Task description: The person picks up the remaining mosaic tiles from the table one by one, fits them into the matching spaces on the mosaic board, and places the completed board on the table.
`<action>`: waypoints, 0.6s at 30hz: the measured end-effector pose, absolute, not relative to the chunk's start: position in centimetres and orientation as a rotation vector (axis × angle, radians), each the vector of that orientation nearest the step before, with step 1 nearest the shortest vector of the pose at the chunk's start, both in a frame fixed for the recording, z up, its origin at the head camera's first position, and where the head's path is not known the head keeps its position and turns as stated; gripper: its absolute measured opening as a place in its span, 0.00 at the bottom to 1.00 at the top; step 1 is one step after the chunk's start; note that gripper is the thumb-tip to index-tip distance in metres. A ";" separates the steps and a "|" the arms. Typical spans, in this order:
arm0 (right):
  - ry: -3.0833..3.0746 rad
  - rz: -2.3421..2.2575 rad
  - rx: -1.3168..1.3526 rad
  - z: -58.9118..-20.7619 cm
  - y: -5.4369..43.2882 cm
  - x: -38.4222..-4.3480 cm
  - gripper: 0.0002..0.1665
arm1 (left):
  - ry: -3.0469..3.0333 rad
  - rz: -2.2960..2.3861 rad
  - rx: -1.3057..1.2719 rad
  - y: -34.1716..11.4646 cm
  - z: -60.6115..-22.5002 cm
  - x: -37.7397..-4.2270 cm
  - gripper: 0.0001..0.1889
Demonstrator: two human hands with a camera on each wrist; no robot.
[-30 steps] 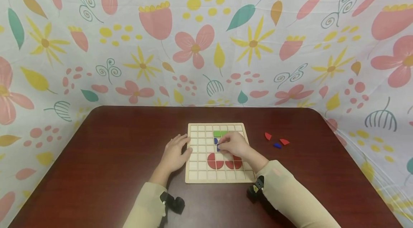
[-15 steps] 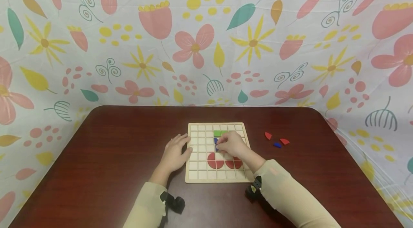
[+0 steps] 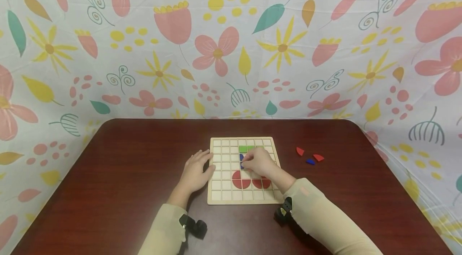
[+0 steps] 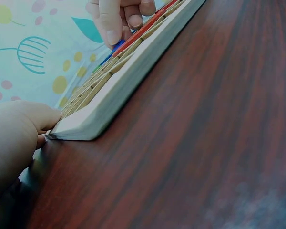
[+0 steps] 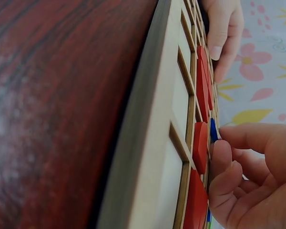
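Note:
A square wooden grid board (image 3: 225, 195) lies on the table, with pale square cells. My right hand (image 3: 260, 161) is over its middle, thumb and forefinger pinching a small blue tile (image 5: 213, 130) right at the grid. Part of that tile is hidden by the fingers. Just above it, another blue tile (image 3: 241, 157) sits in a cell. Green tiles (image 3: 243, 149) fill cells near the top, and red quarter-round tiles (image 3: 237, 184) form two rounded shapes lower down. My left hand (image 3: 195, 171) rests along the board's left edge, fingers extended.
Right of the board, two loose red tiles (image 3: 318, 158) and a loose blue tile (image 3: 310, 162) lie on the dark wooden table (image 3: 144, 158). A flower-patterned cloth (image 3: 216, 86) hangs behind the table. Each wrist wears a black camera (image 3: 196, 227).
My right hand has shifted slightly left with the blue tile, now at the cell beneath the other blue tile. The left hand and the loose tiles stay where they were.

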State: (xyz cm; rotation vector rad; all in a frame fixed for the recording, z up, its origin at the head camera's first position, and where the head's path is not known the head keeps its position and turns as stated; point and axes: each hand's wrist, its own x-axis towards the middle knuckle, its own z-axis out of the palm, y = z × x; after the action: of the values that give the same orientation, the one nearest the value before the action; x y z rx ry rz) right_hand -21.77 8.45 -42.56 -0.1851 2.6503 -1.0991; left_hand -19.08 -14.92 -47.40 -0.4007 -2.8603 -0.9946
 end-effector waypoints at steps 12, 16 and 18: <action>2.668 -1.096 -0.244 -42.4 9.1 -21.7 0.07 | -2.859 -1.002 -0.390 -14.8 -47.4 -19.0 0.23; 2.662 -1.140 -0.280 -42.5 9.4 -21.7 0.09 | -2.862 -1.001 -0.389 -14.8 -47.4 -19.0 0.24; 2.657 -1.173 -0.295 -42.6 9.5 -21.7 0.11 | -2.861 -1.002 -0.388 -14.8 -47.3 -18.9 0.24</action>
State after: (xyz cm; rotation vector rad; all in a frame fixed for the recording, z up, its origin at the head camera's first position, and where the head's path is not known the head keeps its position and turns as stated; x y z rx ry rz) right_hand -21.69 9.51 -42.61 -0.2955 2.6572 -1.1730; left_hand -18.94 -14.80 -47.35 -0.3882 -2.8611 -1.0024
